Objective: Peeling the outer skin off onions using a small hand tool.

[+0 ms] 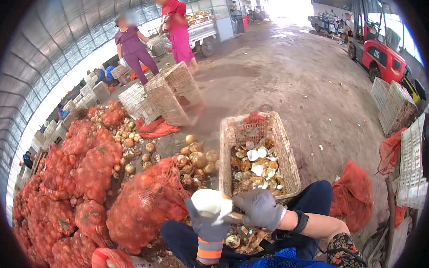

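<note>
My left hand (208, 227), in a grey glove with an orange cuff band, is closed around a peeled white onion (211, 201) above my lap. Close against it, my right hand (260, 209), also grey-gloved, is closed on what looks like a small knife (236, 215). Its blade is blurred and partly hidden beside the onion. Just beyond my hands stands a dirty plastic crate (291, 167) with onion skins and cut pieces (260, 168) inside. Below my hands, an onion (232, 241) lies among loose skins.
Red mesh sacks of onions (146, 205) are heaped to my left, with loose onions (198, 159) near the crate. At lower left is a red container (107, 260). A tipped crate (171, 97) stands ahead, near two people. An empty-looking red sack (351, 195) and a forklift (380, 57) are at right.
</note>
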A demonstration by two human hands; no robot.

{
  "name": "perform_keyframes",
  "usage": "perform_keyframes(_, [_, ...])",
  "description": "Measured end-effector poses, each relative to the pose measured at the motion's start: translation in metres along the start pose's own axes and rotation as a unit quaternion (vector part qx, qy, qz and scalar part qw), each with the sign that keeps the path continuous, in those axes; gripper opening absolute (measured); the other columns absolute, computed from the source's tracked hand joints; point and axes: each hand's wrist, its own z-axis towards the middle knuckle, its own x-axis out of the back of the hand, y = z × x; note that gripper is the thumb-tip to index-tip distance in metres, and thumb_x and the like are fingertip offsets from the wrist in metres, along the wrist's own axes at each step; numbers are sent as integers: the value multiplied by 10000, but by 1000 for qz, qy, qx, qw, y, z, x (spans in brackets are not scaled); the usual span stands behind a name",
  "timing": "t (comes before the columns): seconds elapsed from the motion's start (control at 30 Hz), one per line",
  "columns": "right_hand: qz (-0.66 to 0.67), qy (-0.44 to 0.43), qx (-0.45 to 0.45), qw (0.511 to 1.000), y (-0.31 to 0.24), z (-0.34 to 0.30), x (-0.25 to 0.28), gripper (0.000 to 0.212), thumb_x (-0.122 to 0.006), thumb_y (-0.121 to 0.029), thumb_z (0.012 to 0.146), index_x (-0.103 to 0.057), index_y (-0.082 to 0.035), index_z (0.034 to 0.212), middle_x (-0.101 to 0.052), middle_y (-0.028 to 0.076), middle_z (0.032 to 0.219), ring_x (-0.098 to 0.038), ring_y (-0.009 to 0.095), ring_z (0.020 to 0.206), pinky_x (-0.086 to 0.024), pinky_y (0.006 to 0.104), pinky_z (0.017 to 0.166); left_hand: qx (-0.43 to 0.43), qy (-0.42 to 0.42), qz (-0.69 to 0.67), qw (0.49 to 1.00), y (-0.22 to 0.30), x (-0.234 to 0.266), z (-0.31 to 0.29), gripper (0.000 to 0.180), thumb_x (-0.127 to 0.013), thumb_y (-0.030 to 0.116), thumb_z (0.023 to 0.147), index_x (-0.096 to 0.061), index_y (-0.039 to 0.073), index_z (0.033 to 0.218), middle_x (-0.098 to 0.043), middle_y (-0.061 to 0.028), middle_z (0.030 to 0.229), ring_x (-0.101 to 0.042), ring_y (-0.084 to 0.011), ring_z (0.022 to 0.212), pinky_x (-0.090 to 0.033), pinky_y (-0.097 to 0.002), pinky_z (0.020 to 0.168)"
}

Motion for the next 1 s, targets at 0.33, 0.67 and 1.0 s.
perform_keyframes(0.33, [-216, -72, -260, 938, 132, -1, 24, 483, -665, -454, 756, -567, -51, 1004, -653, 184, 834, -640, 337, 837, -489, 428, 718, -265, 78, 361, 891, 14, -10, 3, 647, -527, 660, 775, -542, 108, 1113, -575, -111, 1060, -572, -300, 906, -533, -437, 776])
perform_keyframes(0.67, [701, -28, -237, 672, 10, -15, -23, 600, -570, -463, 876, -455, -33, 1277, -598, 37, 961, -532, 84, 700, -450, 206, 546, -95, -54, 82, 991, -23, -38, -5, 580, -429, 489, 925, -413, 56, 1309, -502, -121, 1262, -499, -301, 1130, -407, -471, 968])
perform_keyframes(1.0, [607, -4, -237, 759, 6, -15, -4, 686, -620, -532, 817, -430, -36, 1251, -576, 32, 737, -515, 82, 481, -401, 212, 398, -143, -134, 376, 906, -3, -3, 17, 634, -556, 410, 880, -338, 45, 1350, -495, -121, 1247, -512, -245, 1115, -438, -401, 941])
